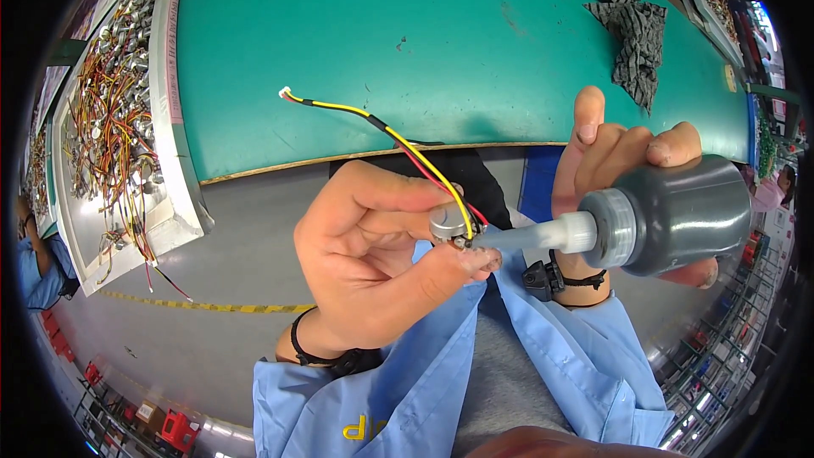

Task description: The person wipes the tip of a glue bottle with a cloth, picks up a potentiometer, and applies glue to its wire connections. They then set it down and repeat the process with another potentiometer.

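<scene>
Left hand [369,259]: closed in a pinch on one wired potentiometer [448,222], nearside of the green bench [381,42]. Right hand [612,153]: curled round a dark squeeze bottle [699,216], nozzle [534,236] at the potentiometer's base. Step, seemingly: dispensing; next calls for light, steady squeezing.

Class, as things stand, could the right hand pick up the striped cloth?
Probably not yet: the right hand is taken up with the dark bottle. Otherwise, nothing visible seems to block its way to the striped cloth.

A green workbench [407,25] and heaped wired parts [114,127] suggest a factory.
</scene>
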Available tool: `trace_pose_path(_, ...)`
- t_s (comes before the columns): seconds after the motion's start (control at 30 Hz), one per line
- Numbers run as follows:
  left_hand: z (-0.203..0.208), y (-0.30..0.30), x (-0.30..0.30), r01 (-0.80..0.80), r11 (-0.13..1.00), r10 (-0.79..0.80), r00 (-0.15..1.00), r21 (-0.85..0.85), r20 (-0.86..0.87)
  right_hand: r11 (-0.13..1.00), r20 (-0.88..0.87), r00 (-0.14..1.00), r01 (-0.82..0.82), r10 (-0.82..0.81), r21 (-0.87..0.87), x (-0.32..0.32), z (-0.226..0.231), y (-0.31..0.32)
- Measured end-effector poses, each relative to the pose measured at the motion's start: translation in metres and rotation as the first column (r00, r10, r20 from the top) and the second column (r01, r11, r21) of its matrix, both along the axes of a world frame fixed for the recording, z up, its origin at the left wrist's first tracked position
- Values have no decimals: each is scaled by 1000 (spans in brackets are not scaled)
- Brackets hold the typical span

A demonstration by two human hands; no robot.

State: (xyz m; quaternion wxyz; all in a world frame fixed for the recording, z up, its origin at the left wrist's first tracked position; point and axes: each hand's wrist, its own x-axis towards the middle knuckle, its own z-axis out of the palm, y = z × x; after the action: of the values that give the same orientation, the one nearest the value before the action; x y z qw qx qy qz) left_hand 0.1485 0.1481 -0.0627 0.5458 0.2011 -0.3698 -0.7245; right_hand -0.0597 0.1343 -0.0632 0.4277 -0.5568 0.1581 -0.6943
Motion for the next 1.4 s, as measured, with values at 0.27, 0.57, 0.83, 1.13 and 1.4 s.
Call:
trace_pose_path(0.27, -2, 1, 0, -6, 1000, 5, 1000, 15, 17, 999, 16, 999, 43, -44, 20, 3, 0, 3)
trace_pose_path(0.57, -1, 2, 0, -21, 1000, 21, 999, 18, 34, 1000, -31, 1000, 2, -1, 27, -3, 2, 7)
trace_pose_path(0.83, -1, 2, 2, -14, 1000, 13, 999, 12, 51, 999, -79, 996, 44, -44, 6, -5, 1, 10)
trace_pose_path(1.13, 0, 2, -2, -20, 999, 20, 1000, 31, -2, 998, -109, 994, 23, -29, -54, -9, -2, 6)
trace_pose_path(1.4, 1, 2, 0, -8, 999, 8, 1000, 48, -6, 998, -112, 993, 30, -35, -53, -8, -1, 6)
